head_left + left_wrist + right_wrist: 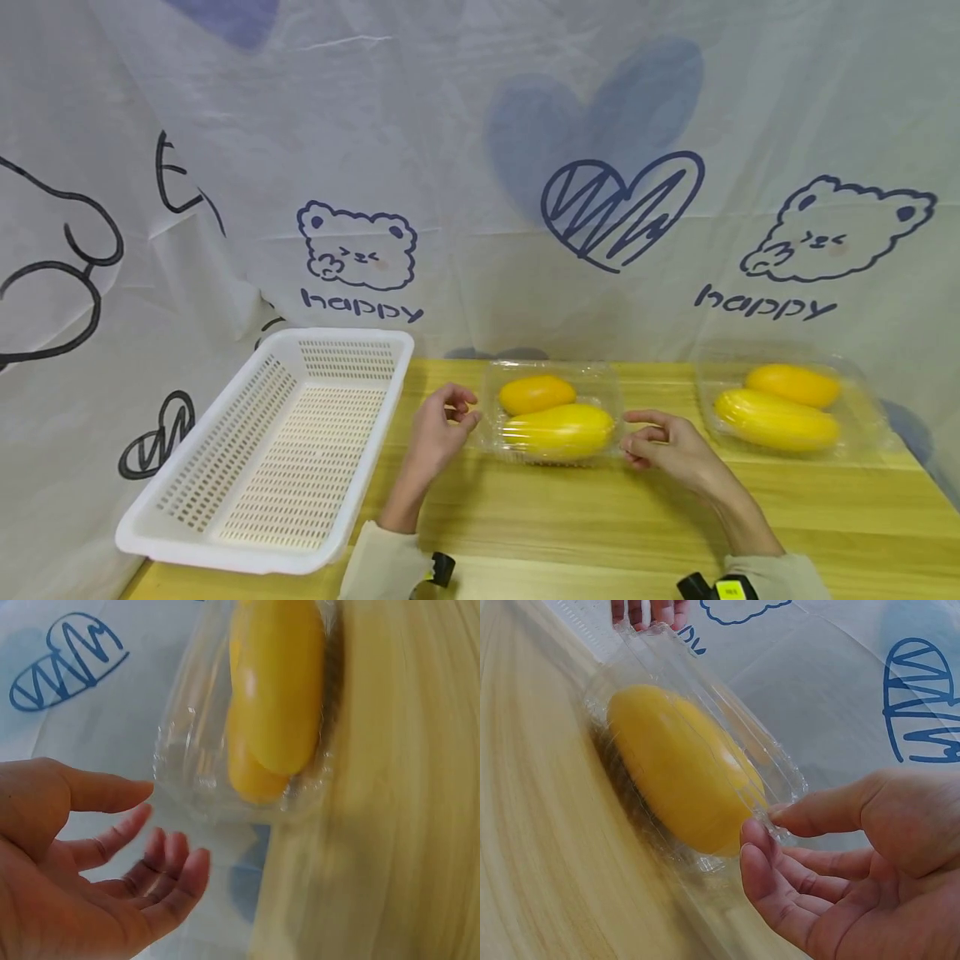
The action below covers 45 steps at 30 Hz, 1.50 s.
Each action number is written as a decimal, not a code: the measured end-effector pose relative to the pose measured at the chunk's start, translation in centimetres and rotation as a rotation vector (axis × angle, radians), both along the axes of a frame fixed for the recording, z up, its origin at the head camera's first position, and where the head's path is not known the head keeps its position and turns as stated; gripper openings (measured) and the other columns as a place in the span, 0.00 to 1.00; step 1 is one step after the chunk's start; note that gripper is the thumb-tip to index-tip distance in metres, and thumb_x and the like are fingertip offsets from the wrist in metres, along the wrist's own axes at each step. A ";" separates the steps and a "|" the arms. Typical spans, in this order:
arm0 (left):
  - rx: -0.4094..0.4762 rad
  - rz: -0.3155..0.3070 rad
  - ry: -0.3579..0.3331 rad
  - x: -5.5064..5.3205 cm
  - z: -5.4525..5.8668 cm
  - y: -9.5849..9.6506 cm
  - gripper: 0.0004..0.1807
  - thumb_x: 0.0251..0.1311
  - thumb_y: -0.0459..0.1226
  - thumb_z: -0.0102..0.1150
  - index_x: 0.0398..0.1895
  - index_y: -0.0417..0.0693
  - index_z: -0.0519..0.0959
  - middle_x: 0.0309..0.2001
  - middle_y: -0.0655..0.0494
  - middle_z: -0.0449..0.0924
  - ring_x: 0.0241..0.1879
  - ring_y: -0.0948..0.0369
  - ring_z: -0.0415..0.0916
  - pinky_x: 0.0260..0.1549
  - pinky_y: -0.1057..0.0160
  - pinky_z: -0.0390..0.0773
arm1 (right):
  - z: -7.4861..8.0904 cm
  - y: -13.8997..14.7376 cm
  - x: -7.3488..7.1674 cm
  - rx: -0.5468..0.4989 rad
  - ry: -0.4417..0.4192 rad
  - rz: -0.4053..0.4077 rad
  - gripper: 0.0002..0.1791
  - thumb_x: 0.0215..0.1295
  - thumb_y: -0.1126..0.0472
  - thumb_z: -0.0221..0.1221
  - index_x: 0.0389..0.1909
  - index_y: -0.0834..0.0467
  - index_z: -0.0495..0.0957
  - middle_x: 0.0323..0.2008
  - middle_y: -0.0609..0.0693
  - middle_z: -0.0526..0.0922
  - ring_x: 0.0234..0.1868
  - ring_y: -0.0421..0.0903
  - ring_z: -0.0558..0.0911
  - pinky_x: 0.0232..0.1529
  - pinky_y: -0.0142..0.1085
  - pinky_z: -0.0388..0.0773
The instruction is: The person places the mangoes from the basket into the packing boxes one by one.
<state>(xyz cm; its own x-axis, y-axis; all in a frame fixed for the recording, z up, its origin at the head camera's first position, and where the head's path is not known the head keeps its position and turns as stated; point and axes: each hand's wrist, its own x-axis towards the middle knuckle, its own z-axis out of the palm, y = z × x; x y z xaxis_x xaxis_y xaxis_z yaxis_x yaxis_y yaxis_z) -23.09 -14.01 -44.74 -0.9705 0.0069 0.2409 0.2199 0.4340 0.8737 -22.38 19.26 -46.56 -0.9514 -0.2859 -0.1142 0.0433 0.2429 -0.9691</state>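
Note:
A clear plastic clamshell box (555, 457) stands on the table with a long yellow fruit (558, 431) and a shorter orange-yellow fruit (537, 394) inside; their exact kind is unclear. My right hand (663, 450) is at the box's right side. In the right wrist view, its thumb and index finger pinch the plastic edge near the corner. My left hand (442, 425) is by the box's left side. The left wrist view shows its thumb (112, 791) close beside the rim, its other fingers loosely bent and apart from the thumb.
A white perforated plastic basket (367, 454) stands to the left, with nothing in it. Farther right is a second clear box (862, 417) with two yellow fruits. Behind the wooden table (570, 525) hangs a printed cloth (480, 167).

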 end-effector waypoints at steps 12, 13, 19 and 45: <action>0.304 -0.218 -0.379 -0.4 -1.6 -1.7 0.21 0.71 0.27 0.53 0.63 0.22 0.69 0.37 0.38 0.82 0.32 0.55 0.81 0.41 0.50 0.86 | 0.0 0.0 0.2 0.012 -0.001 -0.018 0.30 0.72 0.71 0.57 0.69 0.79 0.59 0.39 0.60 0.84 0.38 0.51 0.84 0.39 0.37 0.85; 0.318 -0.230 -0.391 -0.5 -1.6 -1.8 0.21 0.71 0.27 0.53 0.62 0.21 0.69 0.37 0.39 0.82 0.32 0.56 0.81 0.41 0.51 0.86 | 0.0 0.0 0.2 0.012 0.001 -0.018 0.30 0.72 0.72 0.56 0.69 0.79 0.59 0.39 0.61 0.84 0.38 0.51 0.84 0.39 0.37 0.85; 0.340 -0.274 -0.428 -0.7 -1.7 -2.2 0.20 0.69 0.26 0.52 0.61 0.20 0.72 0.37 0.42 0.82 0.32 0.58 0.80 0.40 0.57 0.86 | 0.4 -0.2 0.4 0.046 0.024 -0.026 0.28 0.72 0.71 0.56 0.68 0.79 0.61 0.37 0.61 0.85 0.38 0.52 0.84 0.38 0.37 0.85; 0.337 -0.274 -0.423 -0.8 -1.7 -2.3 0.21 0.67 0.25 0.53 0.61 0.20 0.71 0.36 0.44 0.82 0.32 0.58 0.81 0.38 0.57 0.86 | 1.6 -9.0 4.3 -0.102 0.074 0.020 0.14 0.76 0.65 0.57 0.49 0.75 0.76 0.33 0.58 0.85 0.32 0.49 0.86 0.35 0.43 0.87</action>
